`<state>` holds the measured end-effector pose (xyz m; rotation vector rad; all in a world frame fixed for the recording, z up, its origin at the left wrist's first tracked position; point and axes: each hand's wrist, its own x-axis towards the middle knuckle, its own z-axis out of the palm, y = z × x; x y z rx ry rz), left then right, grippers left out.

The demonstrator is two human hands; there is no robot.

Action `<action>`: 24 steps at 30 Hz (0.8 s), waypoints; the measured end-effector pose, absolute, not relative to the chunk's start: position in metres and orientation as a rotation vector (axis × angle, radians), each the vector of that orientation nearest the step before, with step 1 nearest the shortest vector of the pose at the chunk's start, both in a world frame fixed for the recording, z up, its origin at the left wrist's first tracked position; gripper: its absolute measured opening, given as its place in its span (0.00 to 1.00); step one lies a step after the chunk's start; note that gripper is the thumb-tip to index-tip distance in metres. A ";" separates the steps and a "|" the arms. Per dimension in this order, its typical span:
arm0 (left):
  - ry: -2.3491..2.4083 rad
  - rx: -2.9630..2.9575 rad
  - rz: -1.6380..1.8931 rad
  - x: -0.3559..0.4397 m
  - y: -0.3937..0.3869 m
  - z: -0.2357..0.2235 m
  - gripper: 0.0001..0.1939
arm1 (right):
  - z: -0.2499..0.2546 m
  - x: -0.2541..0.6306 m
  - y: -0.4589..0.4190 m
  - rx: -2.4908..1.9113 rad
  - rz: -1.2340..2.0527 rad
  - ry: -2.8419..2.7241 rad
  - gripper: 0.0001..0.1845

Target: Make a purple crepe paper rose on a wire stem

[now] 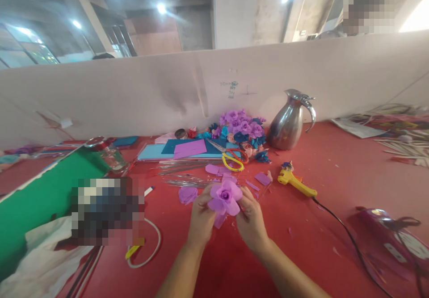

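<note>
A purple paper flower (225,196) with a tightly rolled centre is held up between my two hands, over the red table. The fingers of my left hand (202,213) grip it from the left. On the other side, my right hand (250,215) pinches the edge of its petals. Some fingertips are hidden behind the petals. Left of my left hand lies a small pile of cut purple petals (188,195). Beyond the flower, yellow and orange scissors (233,162) rest by purple paper scraps (214,169).
A yellow glue gun (297,184) with a black cord lies at right, near a steel jug (288,121) and a pink power strip (385,231). Finished paper flowers (241,123) cluster at the back by paper sheets (191,148) and wires (184,181). A glass jar (109,155) stands left.
</note>
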<state>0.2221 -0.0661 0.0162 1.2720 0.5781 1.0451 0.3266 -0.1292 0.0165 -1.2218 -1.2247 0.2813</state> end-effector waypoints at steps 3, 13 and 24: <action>0.584 1.286 1.017 0.222 -0.066 0.017 0.02 | 0.017 0.326 -0.130 -1.261 0.278 -1.216 0.17; 0.656 1.233 1.013 0.222 -0.065 0.010 0.05 | 0.017 0.326 -0.129 -1.302 0.347 -1.224 0.11; 0.752 1.228 0.987 0.225 -0.064 0.013 0.04 | 0.028 0.332 -0.132 -0.962 1.037 -0.656 0.11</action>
